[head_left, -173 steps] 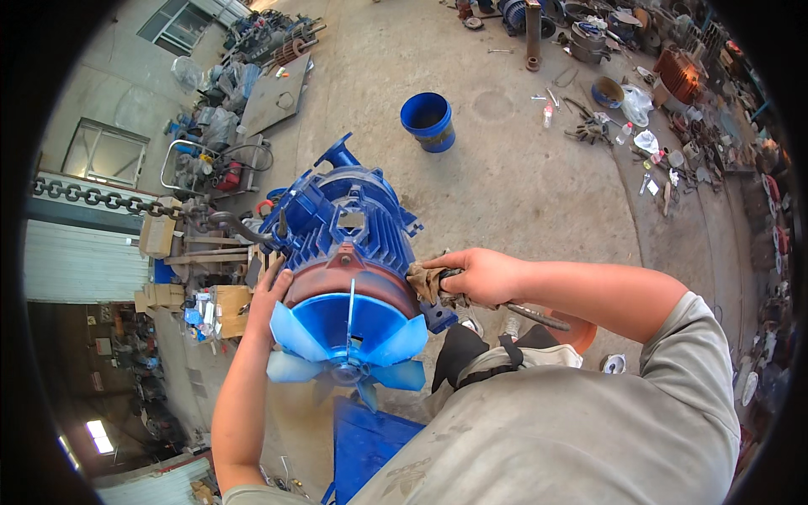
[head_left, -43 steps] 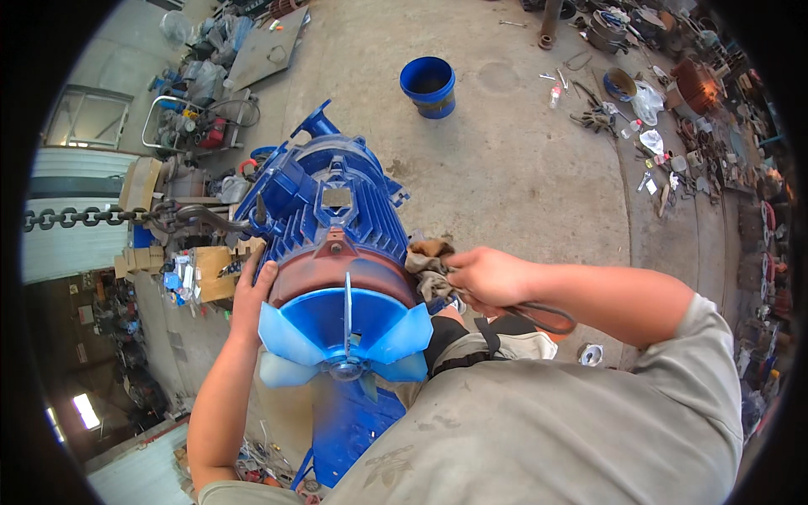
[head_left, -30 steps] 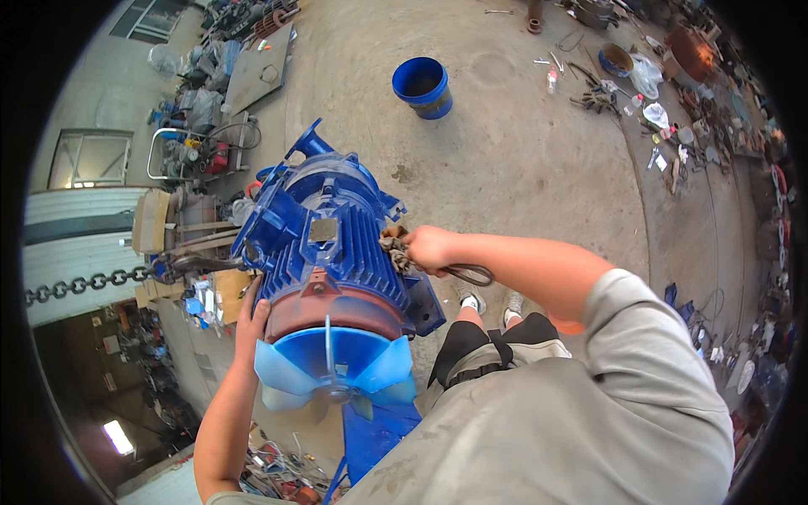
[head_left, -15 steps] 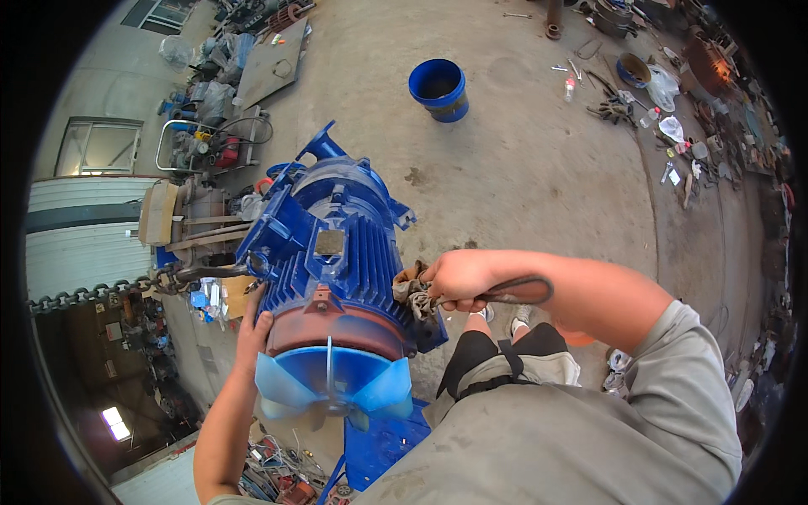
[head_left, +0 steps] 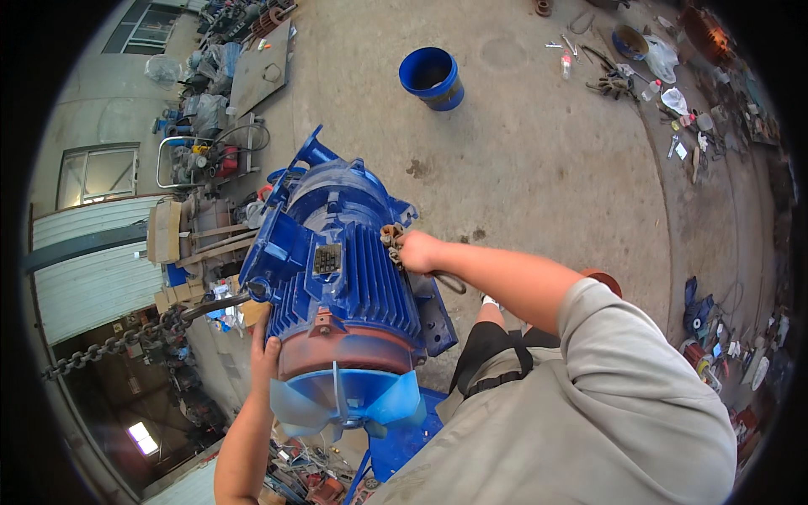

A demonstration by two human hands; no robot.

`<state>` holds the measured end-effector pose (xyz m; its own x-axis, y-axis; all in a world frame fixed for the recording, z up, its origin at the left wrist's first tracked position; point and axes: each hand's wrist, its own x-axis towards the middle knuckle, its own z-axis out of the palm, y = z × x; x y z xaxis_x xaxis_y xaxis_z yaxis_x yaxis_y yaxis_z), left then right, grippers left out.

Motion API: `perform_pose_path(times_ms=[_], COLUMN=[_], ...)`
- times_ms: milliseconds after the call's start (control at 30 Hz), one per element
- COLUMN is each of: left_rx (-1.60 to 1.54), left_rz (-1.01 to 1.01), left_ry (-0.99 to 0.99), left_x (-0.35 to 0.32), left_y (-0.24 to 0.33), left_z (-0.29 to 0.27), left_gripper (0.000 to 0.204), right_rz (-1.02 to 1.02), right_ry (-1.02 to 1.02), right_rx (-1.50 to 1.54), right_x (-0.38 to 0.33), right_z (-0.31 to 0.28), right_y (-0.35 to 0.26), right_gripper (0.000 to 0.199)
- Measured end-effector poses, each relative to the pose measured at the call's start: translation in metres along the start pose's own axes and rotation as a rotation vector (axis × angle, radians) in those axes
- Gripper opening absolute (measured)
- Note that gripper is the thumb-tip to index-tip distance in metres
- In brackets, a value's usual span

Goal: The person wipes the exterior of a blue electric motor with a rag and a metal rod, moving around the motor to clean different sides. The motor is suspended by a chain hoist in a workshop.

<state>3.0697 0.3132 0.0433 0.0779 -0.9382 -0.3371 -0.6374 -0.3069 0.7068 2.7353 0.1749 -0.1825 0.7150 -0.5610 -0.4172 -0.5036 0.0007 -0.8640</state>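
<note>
A loose grey-beige T-shirt (head_left: 539, 429) covers the torso, its short right sleeve (head_left: 602, 318) gathered in soft creases. Below it show black shorts (head_left: 478, 343), paler cloth (head_left: 497, 362) at the waist, and a dark strap (head_left: 524, 353). Both forearms are bare, as are the left hand (head_left: 266, 357) and right hand (head_left: 420, 252).

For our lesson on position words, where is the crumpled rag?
Near the middle of the head view, the rag is in the right hand, at the right side of the blue motor.
</note>
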Motion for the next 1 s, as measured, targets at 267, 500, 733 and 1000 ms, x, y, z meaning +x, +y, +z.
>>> perform_pose_path(times_ms=[267,500,733,1000], left_rx=[-0.101,0.05,-0.165,-0.624], left_rz=[-0.042,0.004,-0.023,-0.23], left_ry=[0.013,0.038,0.064,-0.113], left_x=[-0.004,-0.006,-0.01,-0.005], left_y=[0.002,0.021,-0.011,0.008], left_z=[0.008,0.01,0.016,0.016], left_gripper=[0.097,0.079,0.064,0.064], right_rz=[0.011,-0.061,0.323,0.26], right_ry=[-0.035,-0.165,0.42,0.201], right_rx=[0.098,-0.49,0.385,0.754], right_x=[-0.102,0.038,-0.124,-0.22], right_z=[-0.002,-0.007,0.009,0.024], right_y=[-0.019,0.035,0.088,-0.006], right_gripper=[0.031,0.025,0.034,0.051])
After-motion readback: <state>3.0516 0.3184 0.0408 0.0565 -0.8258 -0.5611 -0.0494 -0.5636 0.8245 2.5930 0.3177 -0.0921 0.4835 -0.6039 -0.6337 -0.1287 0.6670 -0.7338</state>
